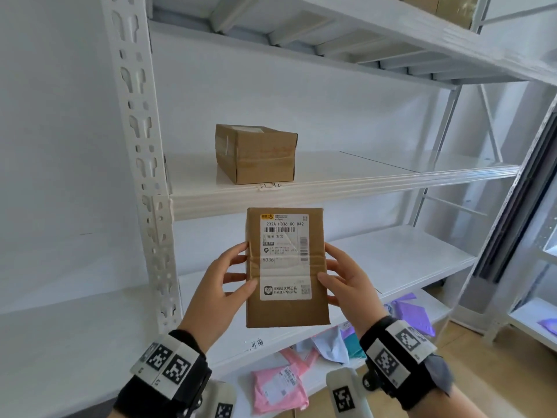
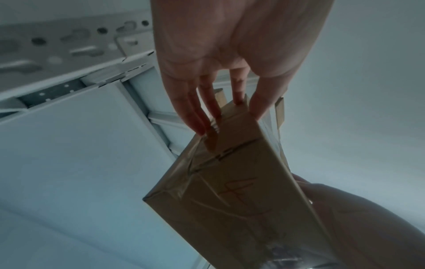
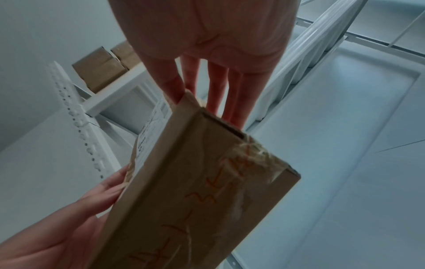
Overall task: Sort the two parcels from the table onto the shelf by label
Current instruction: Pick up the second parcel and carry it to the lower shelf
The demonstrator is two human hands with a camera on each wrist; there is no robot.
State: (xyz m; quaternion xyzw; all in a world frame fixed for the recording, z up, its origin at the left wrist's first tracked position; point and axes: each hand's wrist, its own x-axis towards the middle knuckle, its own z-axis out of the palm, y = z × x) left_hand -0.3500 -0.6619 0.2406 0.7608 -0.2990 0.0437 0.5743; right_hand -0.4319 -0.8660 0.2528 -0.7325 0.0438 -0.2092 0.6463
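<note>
I hold a flat brown cardboard parcel (image 1: 286, 267) upright in front of the white shelf (image 1: 331, 182), its white shipping label facing me. My left hand (image 1: 229, 279) grips its left edge, thumb on the front and fingers behind. On the right edge my right hand (image 1: 340, 279) grips the same way. The parcel (image 2: 232, 182) shows red handwriting on its back in the left wrist view, and the parcel (image 3: 195, 191) shows orange writing in the right wrist view. A second brown parcel (image 1: 256, 152) sits on the shelf board above, behind a handwritten tag (image 1: 269, 186).
A lower shelf board (image 1: 391, 267) carries another handwritten tag (image 1: 256, 343) on its front edge. Pink, blue and purple mailer bags (image 1: 280, 384) lie on the bottom level. A perforated white upright (image 1: 141, 146) stands left. More boxes (image 3: 103, 67) sit on a higher board.
</note>
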